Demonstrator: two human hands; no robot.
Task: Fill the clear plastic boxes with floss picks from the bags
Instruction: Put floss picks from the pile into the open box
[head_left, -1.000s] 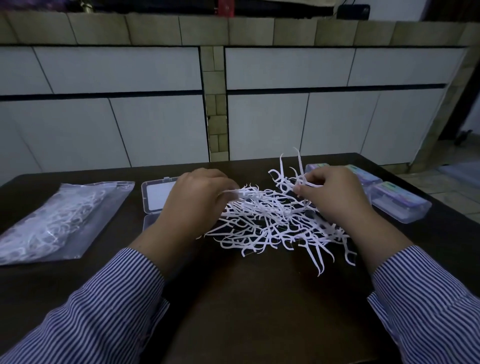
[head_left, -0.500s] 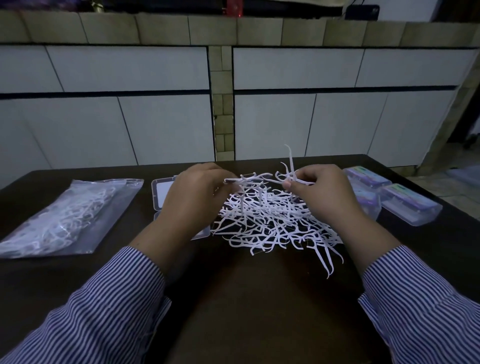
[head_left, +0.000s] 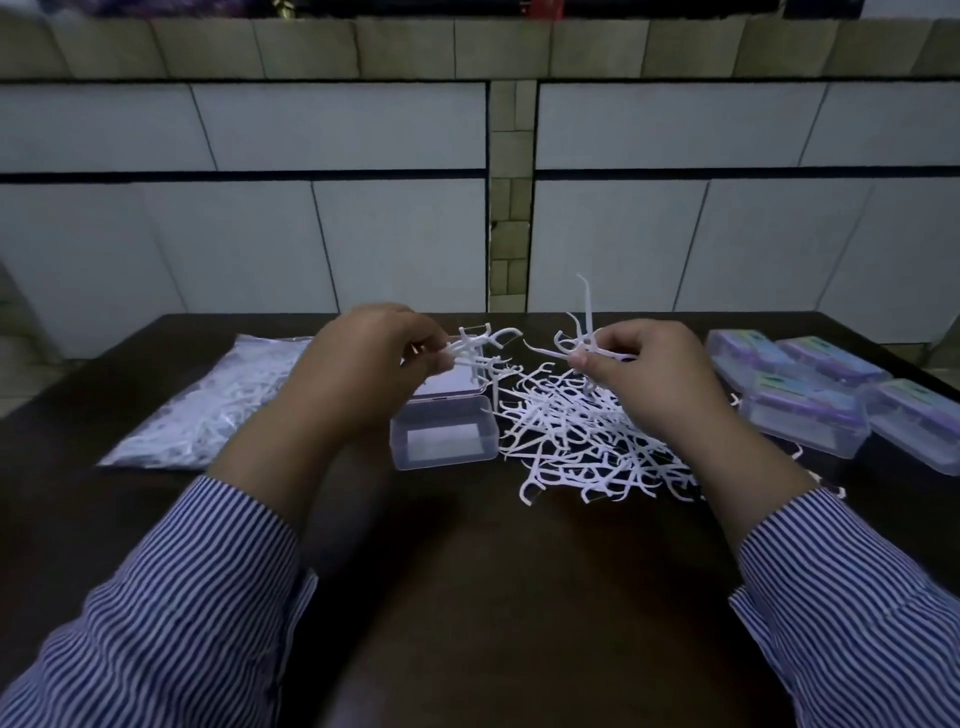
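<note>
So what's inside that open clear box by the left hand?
The open box shows only a pale bottom, with no floss picks in it. Its lid, hinged behind, is partly covered by the left hand and the picks it pinches.

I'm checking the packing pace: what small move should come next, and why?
Probably the left hand lowers its picks into the open box. The box sits just below that hand and looks empty, and the hand already pinches a small bunch. The right hand holds more picks above the pile, which could follow.
</note>
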